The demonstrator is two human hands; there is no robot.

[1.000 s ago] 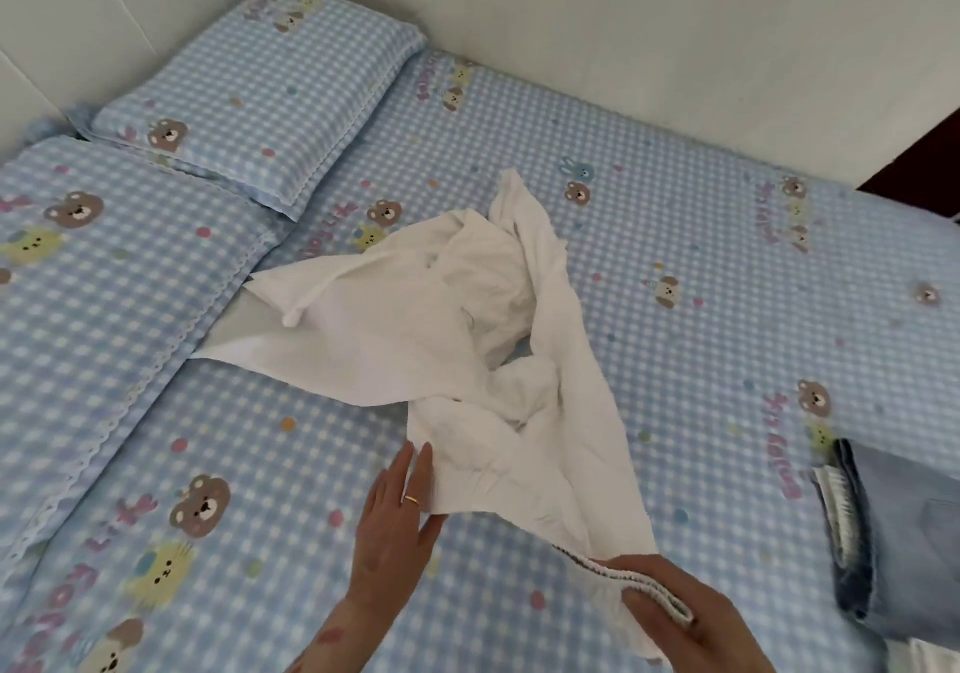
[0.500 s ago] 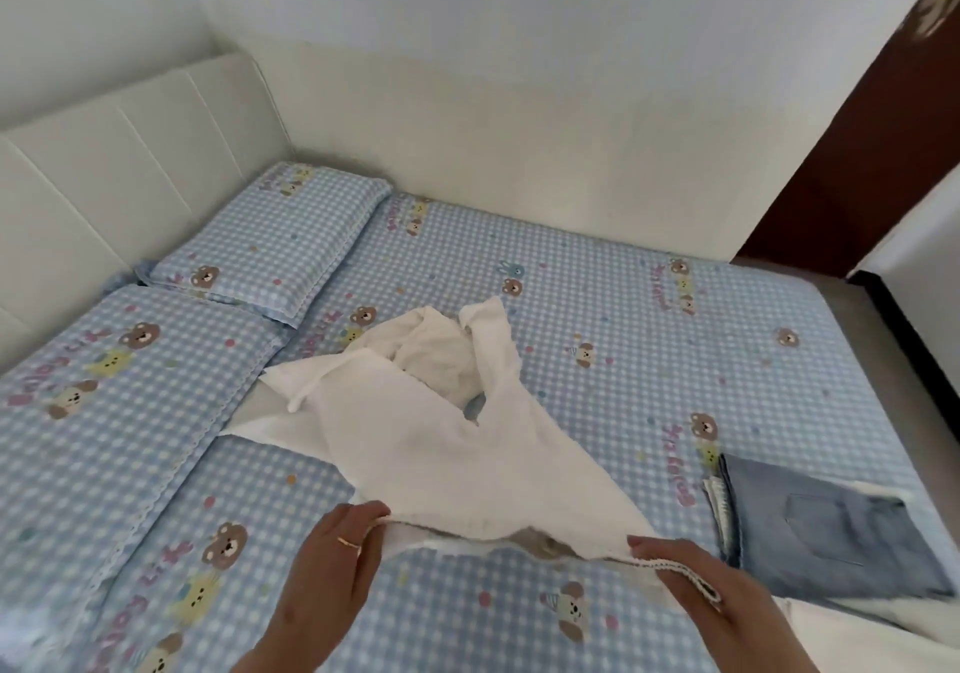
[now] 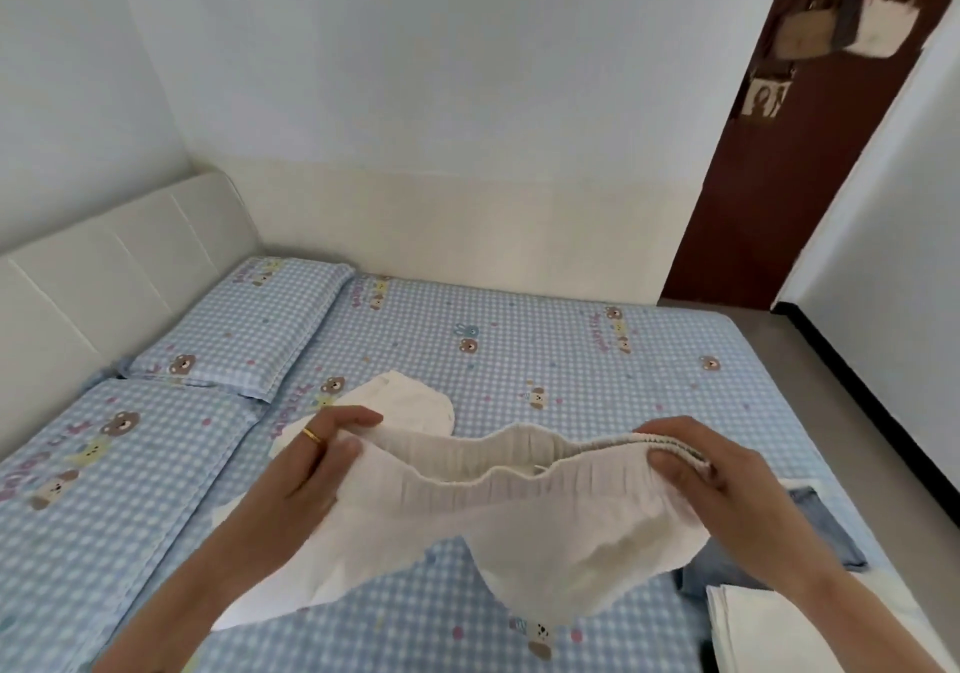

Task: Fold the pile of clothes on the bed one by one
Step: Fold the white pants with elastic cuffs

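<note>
The bed (image 3: 519,355) w/ blue checked sheet filled most of the view, two pillows (image 3: 244,329) at the white headboard (image 3: 119,257). A white garment (image 3: 519,527) was held up above the sheet in the middle, its far end lying on the bed. Folded blue jeans (image 3: 815,516) and a white folded piece (image 3: 769,625) lay at the right. The left hand (image 3: 311,459) pinched the elastic waistband (image 3: 519,457) at one end, the right hand (image 3: 691,464) pinched the other end, approx. level. A gold ring (image 3: 312,435) was on a left finger.

Two hands (image 3: 306,470) (image 3: 691,470), one white garment (image 3: 545,522), two pillows (image 3: 234,334) (image 3: 104,459), one folded jeans (image 3: 826,527).
</note>
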